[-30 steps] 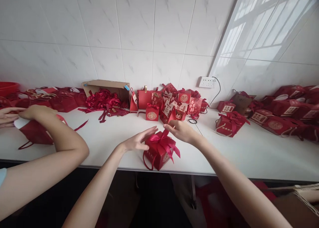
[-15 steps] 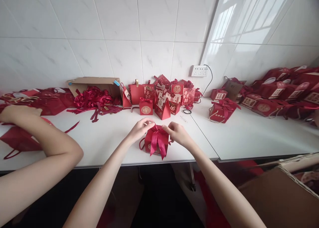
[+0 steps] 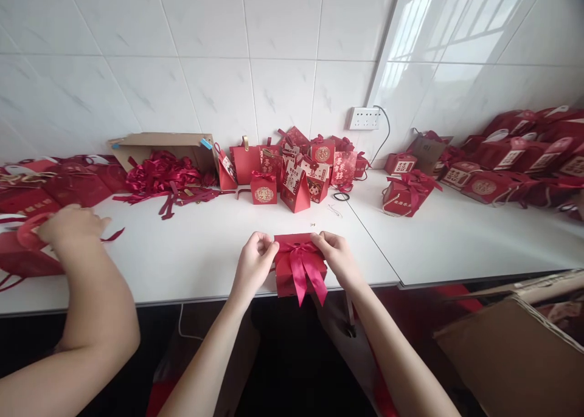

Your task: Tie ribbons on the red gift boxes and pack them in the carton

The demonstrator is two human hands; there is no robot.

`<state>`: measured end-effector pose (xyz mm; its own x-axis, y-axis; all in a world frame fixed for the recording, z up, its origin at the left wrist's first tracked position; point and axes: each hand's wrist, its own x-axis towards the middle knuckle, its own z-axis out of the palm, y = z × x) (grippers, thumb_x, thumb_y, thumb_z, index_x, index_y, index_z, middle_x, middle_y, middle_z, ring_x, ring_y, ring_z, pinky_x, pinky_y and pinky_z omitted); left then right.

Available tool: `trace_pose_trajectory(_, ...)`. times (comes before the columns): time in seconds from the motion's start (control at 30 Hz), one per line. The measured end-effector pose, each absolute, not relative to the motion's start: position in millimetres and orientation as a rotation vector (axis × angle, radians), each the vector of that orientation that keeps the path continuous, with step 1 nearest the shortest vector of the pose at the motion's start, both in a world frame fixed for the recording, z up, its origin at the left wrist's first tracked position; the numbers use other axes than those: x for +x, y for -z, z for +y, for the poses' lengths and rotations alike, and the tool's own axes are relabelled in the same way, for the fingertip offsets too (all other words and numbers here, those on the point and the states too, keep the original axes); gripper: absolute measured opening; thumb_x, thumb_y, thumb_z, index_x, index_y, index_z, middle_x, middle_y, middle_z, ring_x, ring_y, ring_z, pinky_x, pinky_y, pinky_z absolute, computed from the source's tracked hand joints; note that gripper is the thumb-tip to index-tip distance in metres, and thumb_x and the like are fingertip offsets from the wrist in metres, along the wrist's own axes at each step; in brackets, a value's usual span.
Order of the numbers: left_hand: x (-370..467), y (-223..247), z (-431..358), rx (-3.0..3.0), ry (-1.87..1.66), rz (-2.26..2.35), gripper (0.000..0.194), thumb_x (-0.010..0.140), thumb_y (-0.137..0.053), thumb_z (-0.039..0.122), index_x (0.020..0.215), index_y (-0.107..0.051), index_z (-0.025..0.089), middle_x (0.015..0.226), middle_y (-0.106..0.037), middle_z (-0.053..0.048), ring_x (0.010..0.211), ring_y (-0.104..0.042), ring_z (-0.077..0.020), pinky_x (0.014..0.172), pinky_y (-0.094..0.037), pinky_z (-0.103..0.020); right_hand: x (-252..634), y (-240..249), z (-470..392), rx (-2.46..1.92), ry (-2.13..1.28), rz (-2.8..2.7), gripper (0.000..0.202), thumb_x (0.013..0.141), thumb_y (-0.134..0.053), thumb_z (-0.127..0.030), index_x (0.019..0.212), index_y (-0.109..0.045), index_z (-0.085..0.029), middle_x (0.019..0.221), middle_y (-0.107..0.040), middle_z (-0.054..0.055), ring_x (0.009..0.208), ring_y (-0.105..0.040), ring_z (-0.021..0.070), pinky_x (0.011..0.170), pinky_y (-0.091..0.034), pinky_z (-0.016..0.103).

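Note:
A small red gift box (image 3: 285,275) with a pink satin bow (image 3: 305,265) on its front is at the table's front edge, its top flap facing me. My left hand (image 3: 256,260) pinches the flap's left corner between thumb and fingers. At the right corner, my right hand (image 3: 335,253) grips the same box. The bow's two tails hang down over the box front. Beyond it stand a small square red box (image 3: 264,189) with a gold emblem and a taller pointed red box (image 3: 295,189).
Another person's hand (image 3: 75,225) touches a red box at the left. Behind lie a cardboard box (image 3: 159,139) spilling red ribbons (image 3: 164,174) and a black ring (image 3: 341,196). Red boxes (image 3: 483,186) are piled at the right, above a cardboard carton (image 3: 506,338).
The box has come nearer to me and tipped, showing more of its flap. Both my hands moved with it. The other person's hand has shifted right and lower; the view has moved slightly.

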<state>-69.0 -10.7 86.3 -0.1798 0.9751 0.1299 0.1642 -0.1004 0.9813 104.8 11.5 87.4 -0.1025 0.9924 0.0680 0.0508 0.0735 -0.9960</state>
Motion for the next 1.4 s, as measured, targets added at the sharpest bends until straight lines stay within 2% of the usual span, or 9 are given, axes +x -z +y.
trace_pose_trajectory(0.3, -45, -73, -21, 1.262, -1.598, 1.337, 0.017, 0.074, -0.055, 0.028, 0.070, -0.040, 0.020, 0.063, -0.040, 0.005, 0.052, -0.038, -0.0078, 0.053, -0.036, -0.019, 112, -65, 1, -0.991, -1.408, -1.109, 0.051, 0.072, -0.063, -0.056, 0.057, -0.029, -0.021, 0.051, -0.030, -0.008, 0.044, -0.023, 0.0060, 0.044, -0.022, 0.021)
trace_pose_trajectory(0.4, -48, -76, -21, 1.310, -1.526, 1.388, 0.015, 0.075, -0.054, 0.029, 0.072, -0.043, 0.021, 0.063, -0.042, 0.005, 0.054, -0.042, -0.0089, 0.055, -0.038, -0.020, 121, -63, 1, -1.010, -1.365, -1.221, 0.048, 0.076, -0.057, -0.061, 0.063, -0.035, -0.021, 0.057, -0.039, -0.006, 0.047, -0.035, 0.0079, 0.047, -0.033, 0.022)
trace_pose_trajectory(0.5, -52, -80, -20, 1.368, -1.489, 1.433, 0.014, 0.077, -0.056, 0.031, 0.079, -0.048, 0.020, 0.071, -0.050, 0.003, 0.061, -0.050, -0.0106, 0.059, -0.042, -0.021, 135, -63, 1, -0.899, -1.211, -1.535, 0.058, 0.068, -0.062, -0.069, 0.099, -0.047, -0.023, 0.105, -0.055, 0.006, 0.089, -0.058, 0.0194, 0.076, -0.050, 0.033)
trace_pose_trajectory(0.57, -51, -81, -21, 1.402, -1.497, 1.408, 0.015, 0.080, -0.057, 0.032, 0.083, -0.049, 0.020, 0.077, -0.054, 0.001, 0.065, -0.055, -0.0113, 0.061, -0.045, -0.022, 142, -62, 0, -0.832, -1.121, -1.806, 0.090, 0.058, -0.073, -0.066, 0.128, -0.033, -0.025, 0.136, -0.036, 0.014, 0.123, -0.044, 0.0286, 0.099, -0.042, 0.044)
trace_pose_trajectory(0.63, -46, -83, -24, 1.458, -1.536, 1.379, 0.013, 0.083, -0.056, 0.031, 0.083, -0.050, 0.020, 0.079, -0.056, 0.000, 0.068, -0.057, -0.0116, 0.063, -0.047, -0.023, 145, -61, -3, -0.870, -1.025, -1.986, 0.102, 0.060, -0.077, -0.056, 0.139, -0.020, -0.025, 0.143, -0.026, 0.017, 0.135, -0.030, 0.0312, 0.108, -0.032, 0.049)
trace_pose_trajectory(0.83, -14, -90, -51, 2.318, -1.953, 1.050, 0.014, 0.082, -0.057, 0.007, 0.087, -0.054, 0.019, 0.077, -0.060, 0.001, 0.072, -0.056, -0.0113, 0.075, -0.049, -0.028, 147, -58, -24, -0.894, -0.368, -1.937, 0.086, 0.077, -0.069, -0.031, 0.144, -0.015, -0.031, 0.137, -0.024, 0.016, 0.134, -0.031, 0.0330, 0.103, -0.038, 0.056)
trace_pose_trajectory(1.1, 26, -106, -74, 2.734, -2.003, 0.581, 0.010, 0.081, -0.057, 0.007, 0.079, -0.058, 0.016, 0.072, -0.065, 0.001, 0.068, -0.057, -0.0120, 0.074, -0.051, -0.032, 175, -69, -52, -0.846, 0.117, -1.712, 0.071, 0.083, -0.059, -0.017, 0.143, -0.025, -0.033, 0.137, -0.031, 0.014, 0.131, -0.036, 0.0331, 0.097, -0.042, 0.062)
trace_pose_trajectory(1.27, 24, -123, -27, 2.289, -2.100, 1.219, 0.012, 0.082, -0.057, 0.008, 0.085, -0.055, 0.019, 0.077, -0.061, 0.000, 0.071, -0.058, -0.0124, 0.071, -0.049, -0.027, 212, -74, -86, -1.116, -0.235, -1.284, 0.087, 0.066, -0.077, -0.041, 0.139, -0.031, -0.032, 0.134, -0.042, 0.011, 0.123, -0.046, 0.0352, 0.095, -0.046, 0.058)
trace_pose_trajectory(1.4, 62, -119, 8, 2.397, -1.657, 1.156, 0.006, 0.085, -0.052, 0.016, 0.090, -0.056, 0.018, 0.083, -0.062, -0.002, 0.079, -0.061, -0.0151, 0.075, -0.050, -0.029, 256, -97, -131, -1.081, -0.875, -0.602, 0.055, 0.076, -0.055, -0.063, 0.118, -0.054, -0.027, 0.116, -0.063, 0.009, 0.101, -0.063, 0.0306, 0.079, -0.057, 0.047)
